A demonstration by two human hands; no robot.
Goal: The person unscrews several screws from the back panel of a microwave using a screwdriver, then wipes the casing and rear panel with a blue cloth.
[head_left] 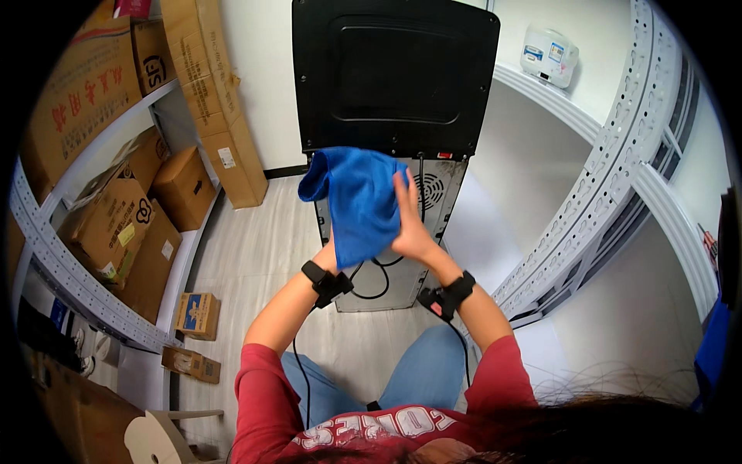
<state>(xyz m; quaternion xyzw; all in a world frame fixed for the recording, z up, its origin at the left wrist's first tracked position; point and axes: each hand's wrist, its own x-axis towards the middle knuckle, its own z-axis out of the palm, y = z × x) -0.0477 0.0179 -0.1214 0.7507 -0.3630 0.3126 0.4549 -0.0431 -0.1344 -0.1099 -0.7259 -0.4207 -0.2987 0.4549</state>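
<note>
A blue cloth [362,203] is held up in front of me, its upper left corner folded over. It covers most of my left hand [331,249], so those fingers are hidden; only the part by the wrist shows. My right hand [412,224] grips the cloth's right side, fingers pointing up along it. Just beyond the cloth stands a tall appliance with a black upper panel [398,73] and a grey metal lower back [375,298]. A round vent grille [430,191] and a black cable [372,296] show on that lower part.
Shelving on the left carries cardboard boxes [183,185]; two small boxes [198,315] lie near its foot. A tall carton [205,100] leans against the wall. Metal racking [572,224] stands on the right, with a clear plastic container [549,56] on it. A beige stool [158,437] is at lower left.
</note>
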